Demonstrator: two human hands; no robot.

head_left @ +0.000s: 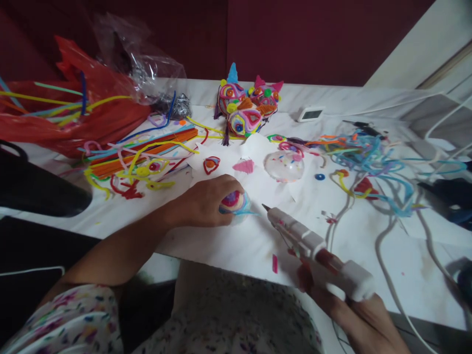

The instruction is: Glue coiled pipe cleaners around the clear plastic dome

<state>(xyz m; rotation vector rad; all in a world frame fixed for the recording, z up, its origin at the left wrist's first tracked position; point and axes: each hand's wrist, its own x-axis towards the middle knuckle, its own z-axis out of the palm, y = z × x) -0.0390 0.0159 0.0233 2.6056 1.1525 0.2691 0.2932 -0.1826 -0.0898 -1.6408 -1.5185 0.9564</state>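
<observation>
My left hand [210, 202] is closed around a small clear dome partly covered in coloured pipe cleaners [238, 204], held down on the white table. Pink, purple and blue strands show past my fingers. In my right hand [334, 295] is a white hot glue gun [298, 231], gripped by its handle. Its dark nozzle points left at the dome, a short gap away. Behind my left hand lie a red-edged pipe-cleaner eye [211, 165] and a pink pointed piece [244, 166]. To their right sits another clear plastic dome [283, 167] with coloured dots.
Several finished pipe-cleaner ornaments [243, 123] stand at the back. Bundled pipe cleaners [143, 150] and a red bag [121, 103] fill the left. Tangled blue strands [368, 157] and cables [383, 250] lie at right. A small digital display [311, 114] stands near the wall.
</observation>
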